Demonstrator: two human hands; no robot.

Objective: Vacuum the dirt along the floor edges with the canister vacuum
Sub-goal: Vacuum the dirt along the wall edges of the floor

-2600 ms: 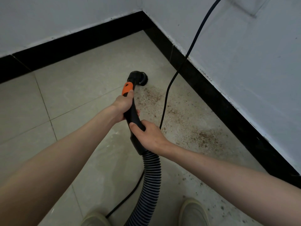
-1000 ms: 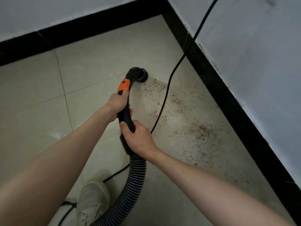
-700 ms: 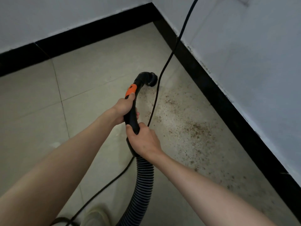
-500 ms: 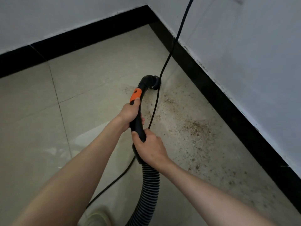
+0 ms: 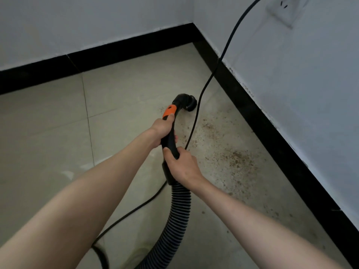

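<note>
Both my hands hold the black vacuum handle (image 5: 171,141). My left hand (image 5: 162,130) grips it high up, the thumb just below the orange switch (image 5: 169,112). My right hand (image 5: 181,165) grips it lower, where the ribbed hose (image 5: 177,216) joins. The round nozzle (image 5: 188,103) points down at the beige tile floor (image 5: 120,105), at the far end of a band of brown dirt (image 5: 236,157) that runs along the black skirting (image 5: 272,140) of the right wall. The canister is out of view.
The black power cord (image 5: 206,88) hangs from the upper right, crosses right of the nozzle, passes behind my right hand and trails over the floor to the lower left. A wall socket (image 5: 285,8) sits top right. The room corner (image 5: 192,33) lies beyond the nozzle.
The nozzle has moved right and toward the corner, from the left edge of the dirt to beside the cord. The view has lifted, showing more wall and the socket. Both grips are unchanged.
</note>
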